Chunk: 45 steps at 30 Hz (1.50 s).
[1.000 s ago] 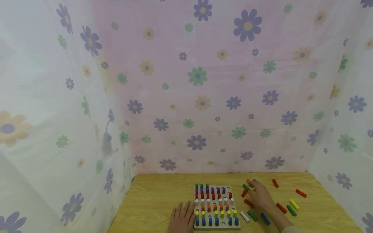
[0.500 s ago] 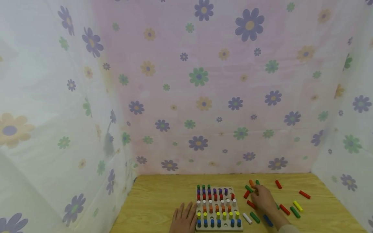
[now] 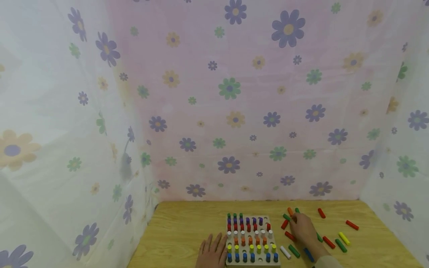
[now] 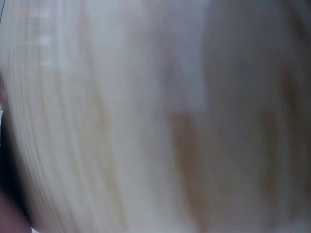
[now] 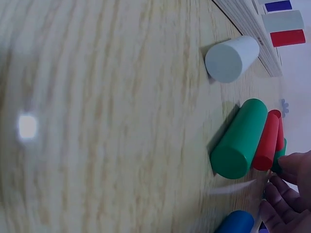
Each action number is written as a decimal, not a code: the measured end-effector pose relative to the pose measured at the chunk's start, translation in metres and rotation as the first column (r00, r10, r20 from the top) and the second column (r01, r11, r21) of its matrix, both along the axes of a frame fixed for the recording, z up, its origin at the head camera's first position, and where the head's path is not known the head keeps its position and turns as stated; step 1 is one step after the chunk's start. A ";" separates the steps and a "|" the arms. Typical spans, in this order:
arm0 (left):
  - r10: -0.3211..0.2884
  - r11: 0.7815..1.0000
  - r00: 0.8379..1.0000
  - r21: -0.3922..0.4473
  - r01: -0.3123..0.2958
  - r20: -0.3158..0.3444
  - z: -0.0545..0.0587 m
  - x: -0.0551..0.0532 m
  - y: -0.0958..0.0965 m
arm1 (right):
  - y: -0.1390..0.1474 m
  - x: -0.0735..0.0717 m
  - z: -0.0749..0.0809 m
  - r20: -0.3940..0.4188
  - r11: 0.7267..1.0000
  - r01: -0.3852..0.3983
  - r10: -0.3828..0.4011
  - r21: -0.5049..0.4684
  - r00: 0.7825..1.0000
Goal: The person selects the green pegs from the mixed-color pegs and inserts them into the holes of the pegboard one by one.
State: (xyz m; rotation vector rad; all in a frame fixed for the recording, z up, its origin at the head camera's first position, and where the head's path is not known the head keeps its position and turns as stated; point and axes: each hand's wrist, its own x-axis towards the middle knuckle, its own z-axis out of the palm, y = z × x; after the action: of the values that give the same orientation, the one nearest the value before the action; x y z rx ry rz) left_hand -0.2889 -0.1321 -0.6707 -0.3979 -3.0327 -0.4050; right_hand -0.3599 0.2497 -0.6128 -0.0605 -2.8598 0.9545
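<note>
At the right, my right hand [image 3: 303, 227] reaches into a cluster of loose coloured pegs, its thumb and fingertips pinching the near end of a green peg [image 3: 286, 217]. In the right wrist view the thumb tip is against that peg, partly hidden behind red pegs, and the other fingers are curled. An orange peg [image 3: 290, 211] and two red pegs [image 3: 289, 236] lie close by. My left hand [image 3: 212, 253] rests palm down on the table, fingers spread, beside the left edge of a wooden pegboard [image 3: 253, 265]. Rows of blue, yellow, orange, white, red, purple and green pegs stand in it.
More loose pegs lie right of the board: a white peg [image 3: 285, 252], a blue peg [image 3: 308, 254], a yellow peg [image 3: 343, 238] and several red and green ones. Flowered sheeting [image 3: 231, 111] surrounds the wooden table [image 3: 181, 227] at the back and sides.
My right hand has drawn back slightly from the orange peg, and its fingers have closed at the green peg's end. The head view has shifted a little; my left hand stays beside the board.
</note>
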 end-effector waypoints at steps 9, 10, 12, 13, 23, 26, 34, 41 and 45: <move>0.024 1.000 1.000 0.005 -0.024 0.000 -0.004 0.000 0.002 | 0.001 0.000 -0.002 0.008 1.000 -0.001 0.001 -0.009 1.000; 0.023 1.000 1.000 0.006 -0.023 -0.003 -0.004 0.000 0.001 | 0.001 0.000 -0.002 0.010 1.000 -0.003 0.003 -0.010 1.000; 0.022 1.000 1.000 0.008 -0.022 -0.008 -0.005 0.000 0.001 | 0.001 0.000 -0.003 0.013 1.000 -0.005 0.005 -0.012 1.000; 0.022 1.000 1.000 0.011 -0.022 -0.010 -0.004 0.000 0.001 | 0.001 -0.002 -0.004 0.014 1.000 -0.009 0.009 -0.009 1.000; 0.017 1.000 1.000 0.006 -0.017 -0.016 -0.007 -0.002 0.001 | 0.004 -0.001 -0.006 -0.008 0.999 -0.039 0.039 -0.015 0.999; 0.015 1.000 1.000 0.001 -0.015 -0.017 -0.006 -0.002 0.001 | 0.004 0.003 0.000 0.005 0.999 -0.037 0.038 -0.033 0.999; 0.020 1.000 1.000 0.006 -0.020 -0.009 -0.001 0.002 0.000 | 0.004 0.007 0.006 0.008 0.996 -0.044 0.045 -0.081 0.999; 0.013 1.000 1.000 0.018 -0.013 0.014 -0.001 0.003 0.001 | 0.009 0.012 0.011 -0.012 0.993 -0.025 0.024 -0.119 1.000; 0.006 1.000 1.000 0.005 -0.006 -0.009 0.001 0.002 0.001 | 0.008 0.015 0.017 -0.035 0.988 -0.031 0.026 -0.151 0.999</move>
State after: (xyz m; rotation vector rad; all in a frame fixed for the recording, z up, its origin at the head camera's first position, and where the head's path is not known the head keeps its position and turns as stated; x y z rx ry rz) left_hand -0.2873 -0.1316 -0.6702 -0.3885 -3.0226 -0.4096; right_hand -0.3447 0.2581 -0.5956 -0.0181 -2.7607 1.1668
